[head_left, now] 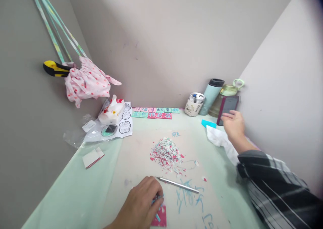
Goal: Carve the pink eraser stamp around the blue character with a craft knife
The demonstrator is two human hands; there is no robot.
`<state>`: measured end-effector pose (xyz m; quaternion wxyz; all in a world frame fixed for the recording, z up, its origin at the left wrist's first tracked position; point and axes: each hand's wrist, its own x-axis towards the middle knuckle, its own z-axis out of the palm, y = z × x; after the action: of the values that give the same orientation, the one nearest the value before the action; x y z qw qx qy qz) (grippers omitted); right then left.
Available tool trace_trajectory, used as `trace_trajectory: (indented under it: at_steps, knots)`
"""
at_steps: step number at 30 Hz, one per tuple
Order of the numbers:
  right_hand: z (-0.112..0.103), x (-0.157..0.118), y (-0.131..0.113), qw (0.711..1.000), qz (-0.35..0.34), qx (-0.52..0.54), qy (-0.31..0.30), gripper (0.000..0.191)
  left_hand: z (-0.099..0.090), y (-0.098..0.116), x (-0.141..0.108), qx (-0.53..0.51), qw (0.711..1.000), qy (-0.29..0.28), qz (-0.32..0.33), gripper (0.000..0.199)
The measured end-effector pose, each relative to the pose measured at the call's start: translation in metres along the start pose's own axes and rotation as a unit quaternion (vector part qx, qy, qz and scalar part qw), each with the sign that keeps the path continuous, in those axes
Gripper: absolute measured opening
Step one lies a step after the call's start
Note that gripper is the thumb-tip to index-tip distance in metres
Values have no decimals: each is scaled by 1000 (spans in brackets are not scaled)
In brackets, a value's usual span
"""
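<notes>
Two hands at work, well apart; risks first, judged left to right. Left hand [141, 200] lies close to the knife [179, 184], whose narrow tip points towards the knuckles. A careless shift of the hand could bring skin onto it, the more so if the eyes are on the phone [230, 107]. The red piece [162, 218] could skid on the mat [135, 161] if the palm pushes sideways. Shavings [166, 151] sit loose in a heap beyond; a sleeve or quick sweep would scatter them. The knife's slim, round-looking handle may roll if knocked. Far right, the phone leans steeply near the bottle [215, 104]; a hard press high on it might make the foot slide or topple it. The dark sleeve [267, 175], near the tissue [218, 137], could snag and drag it.

Pose. Left: low at the near edge of view, back of hand up, fingers curled downward, thumb reaching in beside them, over the upper part of the red piece and some pale-blue bits. Whether anything is pinched, cannot tell. Right: forearm stretched forward, wrist bent, fingers loosely parted and half bent before the phone, not wrapped round it; fingertip contact unclear.
</notes>
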<state>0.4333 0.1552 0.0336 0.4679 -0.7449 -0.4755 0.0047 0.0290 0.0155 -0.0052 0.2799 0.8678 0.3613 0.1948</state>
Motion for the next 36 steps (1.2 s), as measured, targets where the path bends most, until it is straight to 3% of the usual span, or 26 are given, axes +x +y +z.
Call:
trace_trajectory:
  at_steps: [4, 9, 13, 17, 21, 25, 31, 36]
  knots:
    - [-13, -78, -51, 979, -36, 53, -194, 30, 2, 2, -1, 35, 999, -3, 21, 20]
    - [-37, -203, -104, 901, -115, 70, -412, 29, 10, 0, -2, 98, 994, 18, 41, 21]
    - [-40, -260, -117, 867, -106, 69, -482, 57, 10, 4, -5, 95, 994, 31, 34, 19]
    - [-28, -273, -122, 864, -41, 70, -497, 77, 3, 14, -8, 72, 996, 36, 41, 19]
    - [-14, -276, -121, 863, 2, 136, -486, 68, -1, 19, -7, 66, 996, 46, 50, 20]
    - [-11, -277, -121, 839, 44, 205, -501, 59, 4, 17, -6, 83, 991, 56, 86, 19]
    - [-17, -277, -124, 827, 27, 229, -513, 50, 12, 13, -7, 60, 993, 64, 83, 21]
    - [-17, -278, -121, 822, 25, 227, -522, 47, 7, 15, -7, -34, 997, 54, 30, 20]
